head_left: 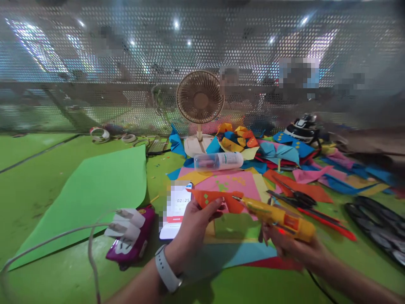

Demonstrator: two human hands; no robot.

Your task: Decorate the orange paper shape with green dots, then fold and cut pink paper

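Note:
My left hand (198,217), with a pale watch on the wrist, pinches a folded piece of orange paper (202,197) that has small yellow-green diamonds on it. In my right hand (281,240) is a yellow hot glue gun (281,217), its metal tip pointing left at the paper's right part. Whether the tip touches the paper I cannot tell. A red light shows low on the gun, and a dark cord trails below my right wrist. Beneath both hands lie sheets of pink paper (205,182) and light blue paper (247,253).
A phone (171,230) with a timer and a purple power strip (134,247) with white plugs lie left. Green paper (110,177) spreads beyond. A fan (201,99), a clear bottle (218,161) and folded paper scraps stand ahead. Scissors (303,198) and a red cutter (332,223) lie right.

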